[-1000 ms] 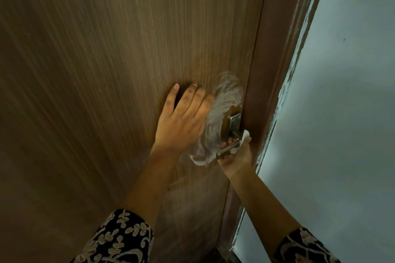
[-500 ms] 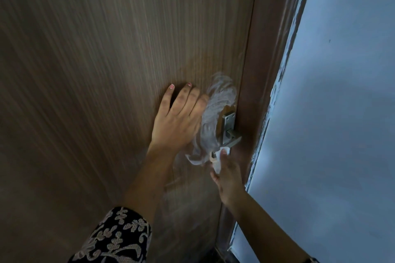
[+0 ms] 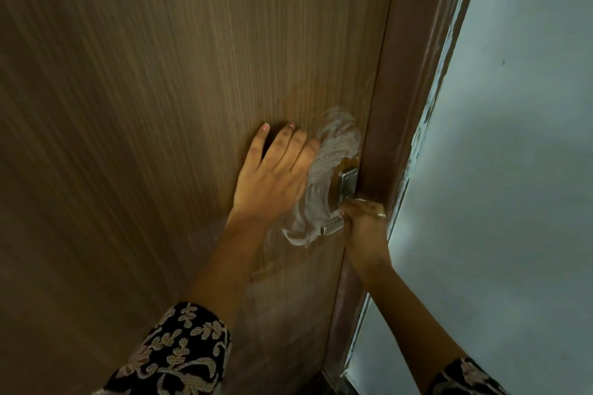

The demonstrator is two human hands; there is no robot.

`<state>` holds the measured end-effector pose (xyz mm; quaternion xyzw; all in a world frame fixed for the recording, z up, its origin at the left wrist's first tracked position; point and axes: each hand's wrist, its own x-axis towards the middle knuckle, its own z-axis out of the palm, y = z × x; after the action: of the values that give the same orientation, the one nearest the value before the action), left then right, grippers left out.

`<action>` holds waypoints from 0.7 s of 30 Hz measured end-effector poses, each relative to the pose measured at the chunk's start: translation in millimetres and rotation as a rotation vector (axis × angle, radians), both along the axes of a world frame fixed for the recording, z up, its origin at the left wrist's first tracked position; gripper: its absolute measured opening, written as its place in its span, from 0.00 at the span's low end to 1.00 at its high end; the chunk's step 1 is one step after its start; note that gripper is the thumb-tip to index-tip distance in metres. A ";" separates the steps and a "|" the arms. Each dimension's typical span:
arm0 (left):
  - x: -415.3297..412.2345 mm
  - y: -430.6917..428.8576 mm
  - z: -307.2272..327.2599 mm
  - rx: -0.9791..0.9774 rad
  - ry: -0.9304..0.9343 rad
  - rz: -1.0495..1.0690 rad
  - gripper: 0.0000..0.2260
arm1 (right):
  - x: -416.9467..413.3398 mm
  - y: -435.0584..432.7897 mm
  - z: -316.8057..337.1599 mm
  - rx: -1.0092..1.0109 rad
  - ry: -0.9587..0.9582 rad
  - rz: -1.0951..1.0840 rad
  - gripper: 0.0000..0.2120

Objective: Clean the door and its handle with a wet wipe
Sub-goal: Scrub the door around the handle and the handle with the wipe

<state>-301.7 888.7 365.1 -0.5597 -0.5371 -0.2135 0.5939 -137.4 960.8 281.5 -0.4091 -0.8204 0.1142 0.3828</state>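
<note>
Head view: I'm seeing the left hand pressing flat against the wooden door, the right hand gripping the lever handle, wet wipe mostly hidden inside. I'm guessing harder squeezing risks depressing the lever, unlatching the door.

A reddish-brown door frame runs as a slanted band from the upper right down to the bottom edge of the view, with a shallow moulded step along its length. To the right of the frame lies a pale blue-grey wall, plain and matt. Where the wall meets the frame, the paint edge is ragged, with pale blotches lapping onto the brown wood. A small dark speck sits on the wall, well right of the frame's upper part. A soft shadow darkens the wall beside the middle of the frame. At the foot of the frame a dark patch of floor shows.
</note>
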 end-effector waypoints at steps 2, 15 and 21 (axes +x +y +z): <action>0.7 0.0 -0.5 0.003 0.003 -0.004 0.13 | -0.6 -4.6 8.9 0.033 -0.138 0.025 0.10; 0.4 -1.5 0.1 -0.018 0.001 0.009 0.14 | 22.1 14.4 3.1 -0.106 0.253 0.050 0.10; 0.4 -0.7 -0.7 -0.020 0.002 0.013 0.14 | -3.1 -19.3 -15.2 -0.249 0.561 -0.020 0.07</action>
<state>-301.3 888.1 364.4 -0.5623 -0.5423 -0.2035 0.5902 -140.5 941.5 266.3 -0.4135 -0.6583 0.3187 0.5423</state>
